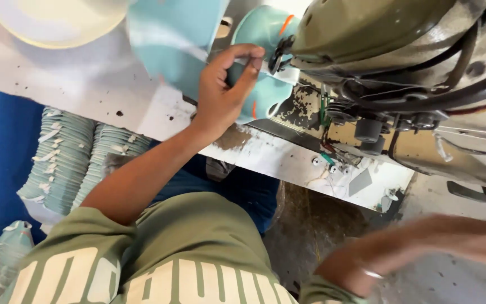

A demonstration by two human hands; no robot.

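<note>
Two stacks of teal shoe pieces (pixel 80 160) stand at the left of the frame. One teal shoe upper (pixel 262 67) sits at upper middle, and one olive sewing machine (pixel 400 50) fills the upper right. Two hands show.

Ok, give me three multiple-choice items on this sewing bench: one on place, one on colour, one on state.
1. Where do the stacked cut pieces lie?
A. On top of the machine
B. Below the table edge, beside the person's lap
C. In the right hand

2. What colour is the shoe upper at the sewing machine?
A. Light teal with orange marks
B. Black
C. Red

3. What is the left hand doing?
A. Resting open and flat on the table
B. Hanging at the person's side
C. Pinching the shoe upper between thumb and fingers

Answers:
B: the stacks sit low, under the white table.
A: teal shows, with orange dashes.
C: thumb and fingers close on the upper.
</note>
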